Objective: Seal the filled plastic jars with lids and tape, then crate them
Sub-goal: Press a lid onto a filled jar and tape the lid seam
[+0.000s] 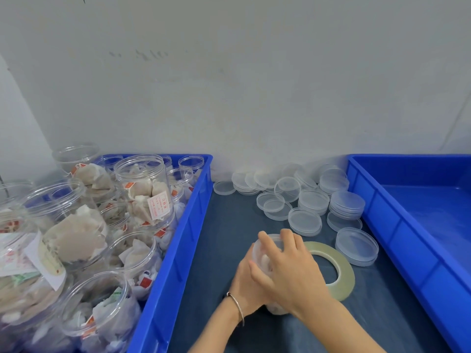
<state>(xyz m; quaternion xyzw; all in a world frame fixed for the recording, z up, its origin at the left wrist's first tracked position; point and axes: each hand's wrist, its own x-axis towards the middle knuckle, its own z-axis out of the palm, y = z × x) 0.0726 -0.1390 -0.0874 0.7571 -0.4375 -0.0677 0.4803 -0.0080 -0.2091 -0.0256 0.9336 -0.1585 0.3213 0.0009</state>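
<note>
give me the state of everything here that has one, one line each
jar in hands: on the table, lid on top
left hand: holds the jar's side
right hand: grips the lid from above
tape roll: flat on the table, untouched
loose lids: piled and stacked on the table
left crate: heaped with filled, lidless jars
right crate: no jars in the visible part

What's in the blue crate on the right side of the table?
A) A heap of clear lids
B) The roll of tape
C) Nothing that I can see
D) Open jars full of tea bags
C: the visible part of the right crate shows only its bare blue floor, while the open jars fill the left crate.
</note>
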